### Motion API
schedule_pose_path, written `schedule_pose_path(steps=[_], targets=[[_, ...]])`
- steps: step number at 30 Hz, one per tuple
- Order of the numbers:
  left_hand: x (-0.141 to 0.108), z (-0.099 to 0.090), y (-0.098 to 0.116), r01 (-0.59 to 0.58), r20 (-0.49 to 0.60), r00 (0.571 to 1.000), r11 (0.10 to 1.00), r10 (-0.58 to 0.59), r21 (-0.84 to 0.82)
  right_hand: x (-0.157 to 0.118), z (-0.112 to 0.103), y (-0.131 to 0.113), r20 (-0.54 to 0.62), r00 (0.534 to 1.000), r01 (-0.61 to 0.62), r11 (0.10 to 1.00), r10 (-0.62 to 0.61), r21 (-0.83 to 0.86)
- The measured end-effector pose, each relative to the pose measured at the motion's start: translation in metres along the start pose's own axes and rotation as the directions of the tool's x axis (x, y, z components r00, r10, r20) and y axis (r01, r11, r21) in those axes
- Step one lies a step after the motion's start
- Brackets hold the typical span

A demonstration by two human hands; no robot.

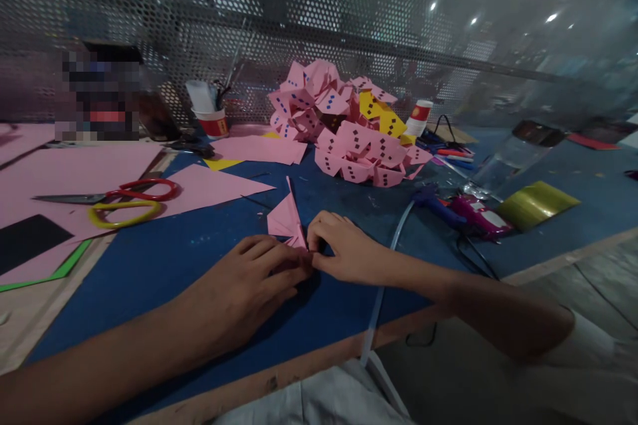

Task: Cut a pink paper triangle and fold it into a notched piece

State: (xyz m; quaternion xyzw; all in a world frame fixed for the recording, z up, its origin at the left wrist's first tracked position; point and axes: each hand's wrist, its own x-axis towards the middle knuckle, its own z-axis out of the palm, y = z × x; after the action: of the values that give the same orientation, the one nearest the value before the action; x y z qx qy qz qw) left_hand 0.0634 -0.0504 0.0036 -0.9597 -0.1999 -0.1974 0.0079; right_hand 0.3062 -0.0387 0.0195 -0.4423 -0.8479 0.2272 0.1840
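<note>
A folded piece of pink paper [285, 219] lies on the blue tabletop, creased and narrowing toward me. My left hand [264, 275] is closed on its near end, fingers pressed together against the table. From the other side my right hand [341, 246] pinches the same end, thumb and forefinger meeting beside my left fingertips. The part between the fingertips is hidden. Beyond the hands stands a cluster of folded pink paper pieces [361, 153] marked with dark squares, with a yellow folded piece [381, 113] among them.
Scissors [132, 202] with red and yellow handles rest on pink sheets [199, 189] at left. At right are a glue gun [443, 207], a glass jar [513, 156] and a yellow sheet [538, 206]. A pale cable [383, 279] crosses the table's front edge. Paper cups [212, 121] stand behind.
</note>
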Motion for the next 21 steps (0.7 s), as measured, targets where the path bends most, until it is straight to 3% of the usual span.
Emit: schedule_pose_path(steps=[21], targets=[[0.000, 0.000, 0.003, -0.001, 0.002, 1.000, 1.000, 0.001, -0.010, 0.012, 0.006, 0.000, -0.068, 0.996, -0.069, 0.996, 0.065, -0.063]])
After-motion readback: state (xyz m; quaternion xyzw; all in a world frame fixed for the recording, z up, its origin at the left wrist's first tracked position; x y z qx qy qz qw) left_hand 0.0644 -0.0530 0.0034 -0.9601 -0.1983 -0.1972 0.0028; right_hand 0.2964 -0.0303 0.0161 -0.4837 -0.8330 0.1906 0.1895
